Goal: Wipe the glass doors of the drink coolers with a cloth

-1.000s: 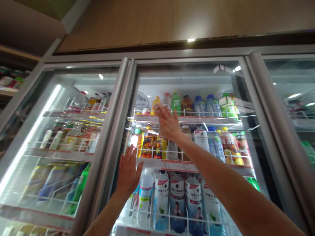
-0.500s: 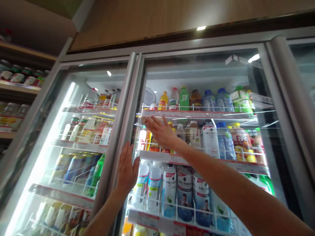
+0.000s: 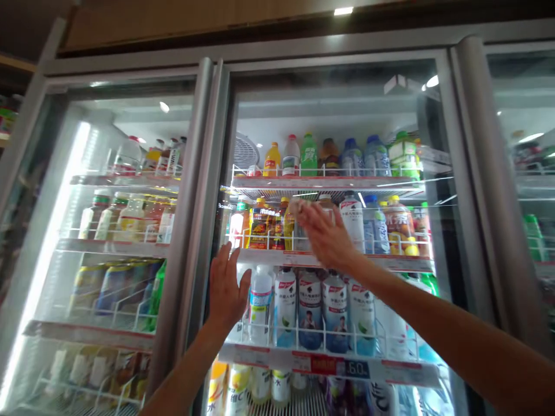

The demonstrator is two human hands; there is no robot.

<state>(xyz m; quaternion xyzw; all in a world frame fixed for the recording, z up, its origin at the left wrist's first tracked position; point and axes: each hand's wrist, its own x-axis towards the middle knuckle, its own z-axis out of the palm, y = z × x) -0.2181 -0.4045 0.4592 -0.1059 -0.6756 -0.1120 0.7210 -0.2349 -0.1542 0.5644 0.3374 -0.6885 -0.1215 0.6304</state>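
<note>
My right hand [image 3: 323,231] is raised against the glass door [image 3: 321,115] of the middle fridge, its fingers pressing a small pale cloth [image 3: 297,207] to the pane. Most of the cloth is hidden by the fingers. Beside the left edge of the same door is my left hand [image 3: 228,286], fingers stretched out and thumb apart, holding nothing. Whether its palm touches the glass I cannot tell. Behind the pane, bottles [image 3: 309,155] stand in rows on wire-fronted shelves [image 3: 277,257].
A second fridge door [image 3: 125,110] stands on the left, and another [image 3: 520,104] on the right. Grey upright handles [image 3: 197,173] run along the door edges. A wooden panel [image 3: 195,23] lies above the fridges. Lights reflect in the glass.
My right hand has moved to the right across the glass with the cloth. My left hand stays near the door's left edge. The view has shifted right and downward.
</note>
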